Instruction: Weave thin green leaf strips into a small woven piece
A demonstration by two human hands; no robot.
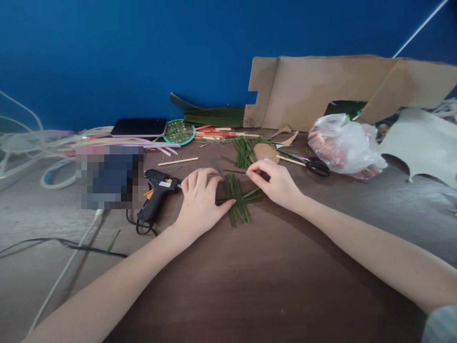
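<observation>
Green leaf strips lie crossed in a small woven piece [240, 200] on the brown table. My left hand [200, 202] rests at its left side, fingers spread, the thumb touching the weave. Between thumb and fingertips, my right hand [276, 183] pinches one thin leaf strip [233, 171] just above the woven piece. Behind it is a bunch of loose cut leaf strips [244, 153], beside a round tan piece [267, 153]. Whether the left fingertips press anything is hidden.
A black glue gun [155, 195] lies left of my left hand, near a stick [177, 161]. Scissors [317, 166] and a plastic bag [346, 147] are at right. Cardboard [314, 90] stands behind. A phone [139, 127] and a cable [71, 264] lie at left.
</observation>
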